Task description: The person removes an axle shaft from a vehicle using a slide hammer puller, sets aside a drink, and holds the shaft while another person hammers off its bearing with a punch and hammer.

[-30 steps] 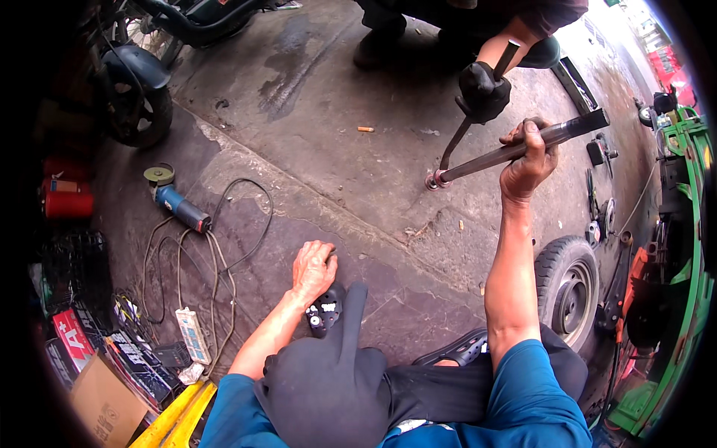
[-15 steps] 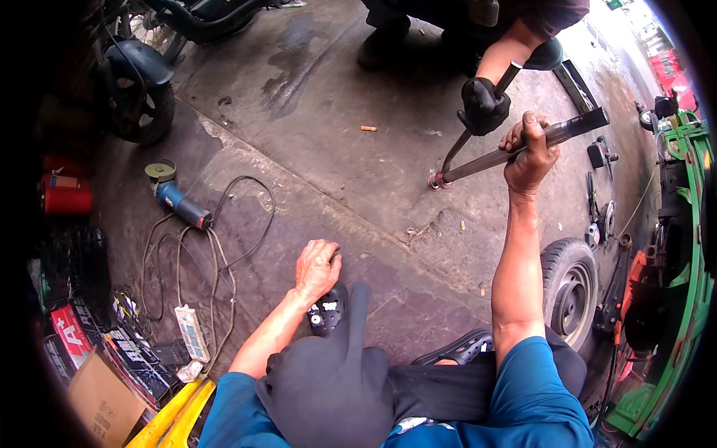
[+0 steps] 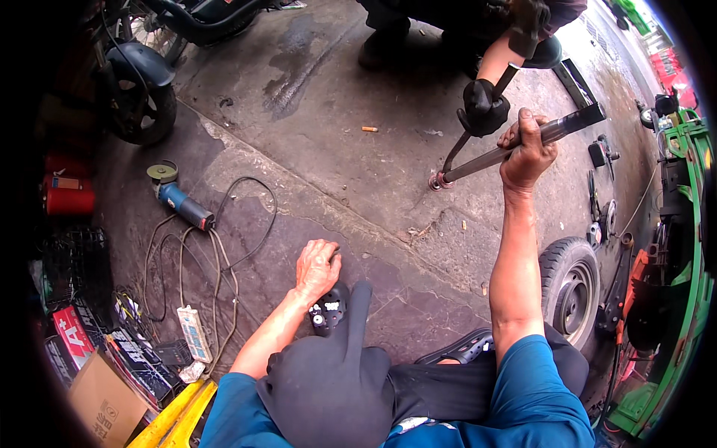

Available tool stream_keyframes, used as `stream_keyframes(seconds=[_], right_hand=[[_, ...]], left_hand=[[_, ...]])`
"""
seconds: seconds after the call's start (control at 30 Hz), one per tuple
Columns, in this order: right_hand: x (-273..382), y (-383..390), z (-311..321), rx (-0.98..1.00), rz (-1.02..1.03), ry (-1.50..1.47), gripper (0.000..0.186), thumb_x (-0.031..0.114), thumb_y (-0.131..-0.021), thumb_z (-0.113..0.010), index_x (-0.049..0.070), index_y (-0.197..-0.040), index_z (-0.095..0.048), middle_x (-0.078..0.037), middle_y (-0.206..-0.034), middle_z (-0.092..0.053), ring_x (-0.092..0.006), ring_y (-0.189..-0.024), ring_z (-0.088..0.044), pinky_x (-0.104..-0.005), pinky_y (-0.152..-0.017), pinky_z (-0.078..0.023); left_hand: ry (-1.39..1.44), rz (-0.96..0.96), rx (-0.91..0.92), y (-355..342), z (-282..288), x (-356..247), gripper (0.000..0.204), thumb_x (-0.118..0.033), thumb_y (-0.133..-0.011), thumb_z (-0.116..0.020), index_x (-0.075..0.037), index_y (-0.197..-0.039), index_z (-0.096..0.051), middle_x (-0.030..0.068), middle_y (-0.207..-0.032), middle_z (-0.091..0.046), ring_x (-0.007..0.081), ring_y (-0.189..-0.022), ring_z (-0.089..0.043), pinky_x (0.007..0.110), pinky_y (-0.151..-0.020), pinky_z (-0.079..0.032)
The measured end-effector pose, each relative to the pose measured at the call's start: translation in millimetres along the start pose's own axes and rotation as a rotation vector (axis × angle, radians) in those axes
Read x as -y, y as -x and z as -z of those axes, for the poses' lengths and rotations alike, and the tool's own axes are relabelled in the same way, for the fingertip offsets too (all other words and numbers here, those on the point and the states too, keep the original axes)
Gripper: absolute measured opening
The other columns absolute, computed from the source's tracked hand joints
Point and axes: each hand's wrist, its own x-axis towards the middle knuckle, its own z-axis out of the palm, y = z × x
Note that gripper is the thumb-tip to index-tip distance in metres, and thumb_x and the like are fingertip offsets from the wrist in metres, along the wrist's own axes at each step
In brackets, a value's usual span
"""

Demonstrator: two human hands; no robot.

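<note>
My right hand (image 3: 528, 155) is wrapped around a grey metal shaft (image 3: 485, 162), which slants from a thick dark end at upper right to the ground. A reddish, greasy fitting (image 3: 439, 181) is at its low end. A co-worker's black-gloved hand (image 3: 485, 108) grips a dark bent bar (image 3: 456, 151), its lower end at that fitting. Above hangs a hammer (image 3: 529, 26), raised over the bar's top; the hand on it is hardly visible. My left hand (image 3: 319, 267) is loosely closed over a black clog (image 3: 328, 310), with nothing visible in it.
A blue angle grinder (image 3: 184, 205) lies at left with its cable, near a white power strip (image 3: 193, 334). At right stand a wheel (image 3: 571, 295) and a green metal frame (image 3: 691, 276). A motorbike wheel (image 3: 142, 112) is at upper left, a cardboard box (image 3: 107, 403) at lower left.
The hammer has come into view above the co-worker's gloved hand. My right hand and the shaft's upper end have shifted very slightly left; my left hand stays in place.
</note>
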Motion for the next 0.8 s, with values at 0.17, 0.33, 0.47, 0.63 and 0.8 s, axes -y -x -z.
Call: stream_keyframes(seconds=[0.17, 0.33, 0.47, 0.63, 0.8], right_hand=[[0.4, -0.5, 2.0, -0.027, -0.008, -0.01, 0.016, 0.009, -0.082, -0.064, 0.005, -0.081, -0.048, -0.002, -0.054, -0.044, -0.0107, -0.042, -0.044, -0.0251, -0.041, -0.042], [-0.5, -0.4, 3.9, -0.021, 0.001, -0.02, 0.015, 0.008, -0.082, -0.063, 0.005, -0.081, -0.049, -0.002, -0.054, -0.044, -0.0104, -0.042, -0.044, -0.025, -0.041, -0.042], [-0.1, 1.5, 1.6, -0.039, 0.016, 0.014, 0.014, 0.008, -0.083, -0.063, 0.005, -0.081, -0.049, -0.002, -0.054, -0.044, -0.0102, -0.042, -0.044, -0.0249, -0.041, -0.042], [-2.1, 3.4, 3.9, -0.013, 0.05, 0.03, 0.014, 0.007, -0.083, -0.062, 0.005, -0.081, -0.049, -0.002, -0.054, -0.044, -0.0102, -0.042, -0.044, -0.0243, -0.041, -0.041], [1.0, 3.2, 9.4, -0.021, 0.01, -0.011, 0.014, 0.008, -0.083, -0.061, 0.005, -0.081, -0.048, -0.002, -0.053, -0.043, -0.0106, -0.041, -0.043, -0.0242, -0.042, -0.04]], left_hand=[[-0.004, 0.004, 0.008, 1.7, -0.2, 0.3, 0.019, -0.009, -0.075, -0.062, -0.003, -0.093, -0.062, 0.0113, -0.09, -0.06, 0.0307, -0.091, -0.057, 0.039, -0.085, -0.044], [-0.011, 0.013, 0.013, 2.3, 0.3, 0.0, 0.019, -0.01, -0.075, -0.062, -0.003, -0.093, -0.062, 0.0113, -0.091, -0.06, 0.0309, -0.091, -0.056, 0.039, -0.085, -0.044], [-0.017, -0.008, 0.004, 1.5, -0.3, -0.3, 0.019, -0.01, -0.075, -0.062, -0.004, -0.093, -0.062, 0.0115, -0.09, -0.059, 0.0311, -0.09, -0.056, 0.04, -0.083, -0.044], [-0.019, 0.0, 0.014, 2.4, -2.3, 2.4, 0.019, -0.01, -0.076, -0.062, -0.003, -0.094, -0.062, 0.0113, -0.09, -0.06, 0.0312, -0.091, -0.056, 0.039, -0.086, -0.044], [-0.002, 0.026, 0.014, 3.8, -2.2, 2.3, 0.018, -0.01, -0.076, -0.062, -0.003, -0.093, -0.062, 0.0114, -0.09, -0.06, 0.031, -0.091, -0.056, 0.039, -0.085, -0.044]])
